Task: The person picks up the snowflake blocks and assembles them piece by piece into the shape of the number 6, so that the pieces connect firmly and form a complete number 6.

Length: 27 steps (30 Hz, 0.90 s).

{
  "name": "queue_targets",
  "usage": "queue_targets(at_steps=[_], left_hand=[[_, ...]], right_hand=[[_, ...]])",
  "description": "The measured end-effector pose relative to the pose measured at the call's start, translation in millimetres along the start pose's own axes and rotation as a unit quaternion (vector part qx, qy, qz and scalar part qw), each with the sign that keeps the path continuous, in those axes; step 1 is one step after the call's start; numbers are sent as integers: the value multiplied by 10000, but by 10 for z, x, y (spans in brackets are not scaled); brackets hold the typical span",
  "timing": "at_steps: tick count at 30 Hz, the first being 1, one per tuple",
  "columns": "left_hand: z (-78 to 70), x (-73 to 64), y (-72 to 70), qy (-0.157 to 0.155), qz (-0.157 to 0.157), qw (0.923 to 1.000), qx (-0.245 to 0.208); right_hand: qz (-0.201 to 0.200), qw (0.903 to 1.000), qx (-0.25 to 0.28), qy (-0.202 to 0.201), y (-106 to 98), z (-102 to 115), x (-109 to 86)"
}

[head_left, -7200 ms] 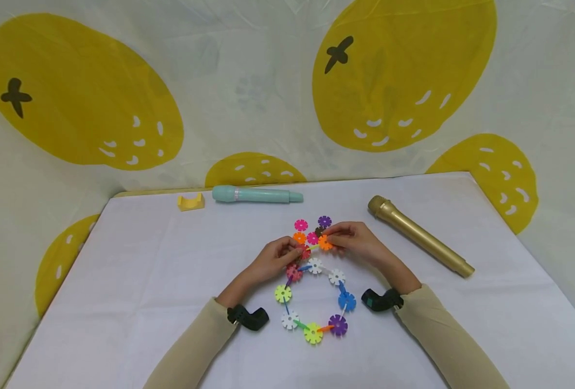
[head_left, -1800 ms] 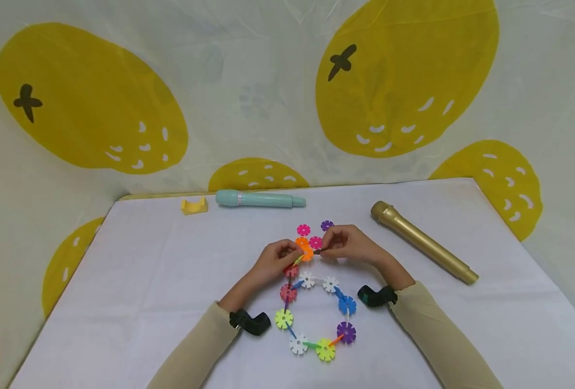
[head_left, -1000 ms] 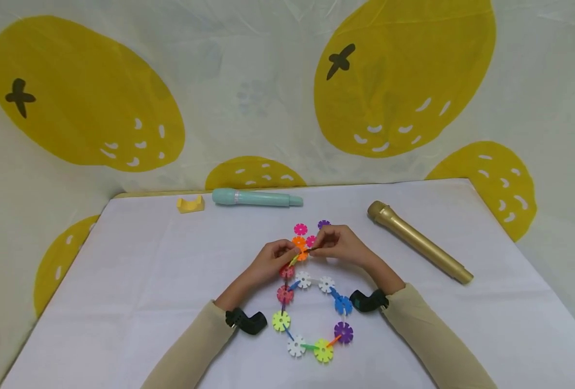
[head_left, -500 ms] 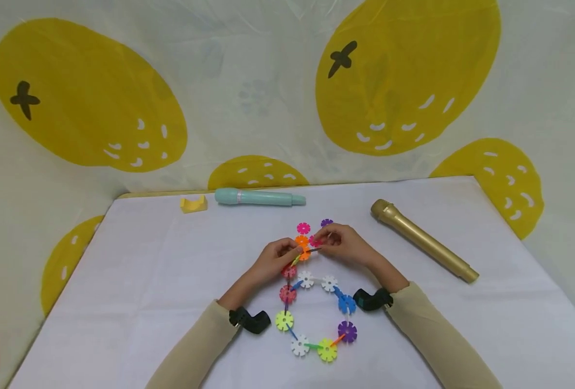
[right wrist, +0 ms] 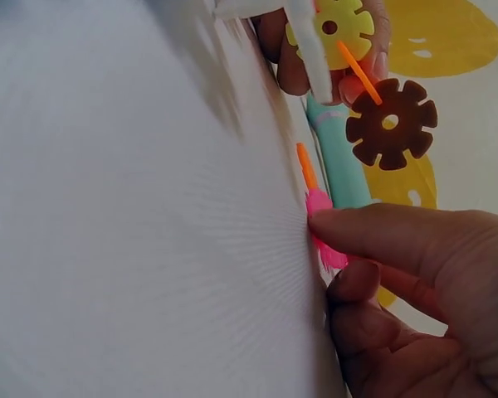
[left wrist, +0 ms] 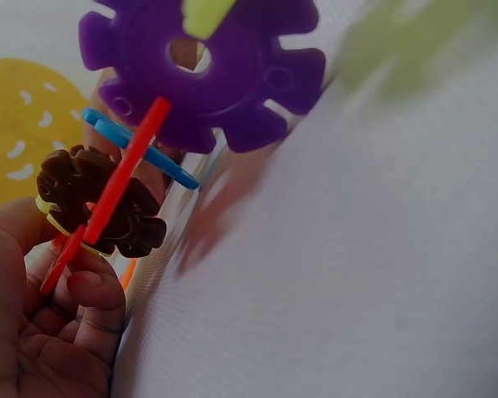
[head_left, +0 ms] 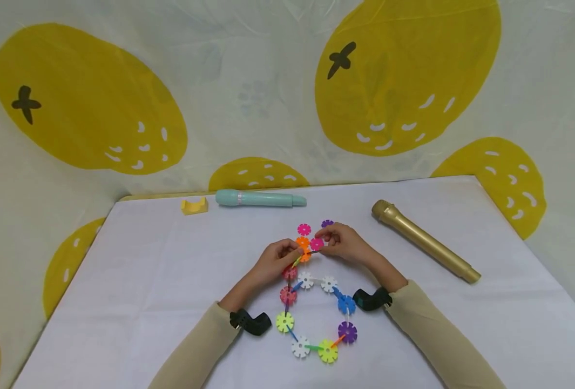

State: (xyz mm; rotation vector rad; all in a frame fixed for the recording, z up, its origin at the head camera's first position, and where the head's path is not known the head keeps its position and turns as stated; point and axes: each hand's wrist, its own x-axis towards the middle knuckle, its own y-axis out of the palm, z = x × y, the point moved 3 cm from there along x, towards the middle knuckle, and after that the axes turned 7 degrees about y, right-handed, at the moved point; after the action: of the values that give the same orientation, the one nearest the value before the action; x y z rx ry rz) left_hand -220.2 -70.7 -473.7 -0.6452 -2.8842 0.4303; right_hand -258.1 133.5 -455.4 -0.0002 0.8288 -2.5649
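Observation:
My left hand (head_left: 270, 262) pinches the upper end of a chain of colourful slotted snowflake discs, near the yellow-green disc (right wrist: 355, 29). An orange disc (head_left: 305, 255) follows it in the chain, and a brown disc (right wrist: 392, 124) is joined edge-on to that one. My right hand (head_left: 344, 241) has thumb and finger at opposite sides of a loose pink disc (head_left: 317, 245), pinching it near the cloth. In the right wrist view the pink disc shows almost edge-on. The rest of the chain forms a ring, with a purple disc (head_left: 347, 332) at its lower right.
Loose pink (head_left: 304, 229), orange (head_left: 303, 242) and purple (head_left: 327, 223) discs lie just beyond the hands. A mint microphone (head_left: 260, 198) and yellow holder (head_left: 194, 206) stand along the back. A gold microphone (head_left: 425, 240) lies at the right on white cloth (head_left: 136, 281).
The right hand picked up the loose brown disc, joined it to the orange disc and let it go. It has since moved onto the pink disc, which has shifted slightly nearer.

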Motion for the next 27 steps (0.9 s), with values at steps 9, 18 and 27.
queue_targets(at_steps=[9, 18, 27], left_hand=[[2, -11, -23, -17, -481, 9988, 66], [2, -5, -26, 34, -604, 9982, 48], [-99, -29, -46, 62, -637, 9980, 10]], right_hand=[[300, 9979, 570, -37, -30, -24, -34], [423, 9948, 918, 131, -53, -67, -35], [557, 9834, 1640, 539, -60, -101, -42]])
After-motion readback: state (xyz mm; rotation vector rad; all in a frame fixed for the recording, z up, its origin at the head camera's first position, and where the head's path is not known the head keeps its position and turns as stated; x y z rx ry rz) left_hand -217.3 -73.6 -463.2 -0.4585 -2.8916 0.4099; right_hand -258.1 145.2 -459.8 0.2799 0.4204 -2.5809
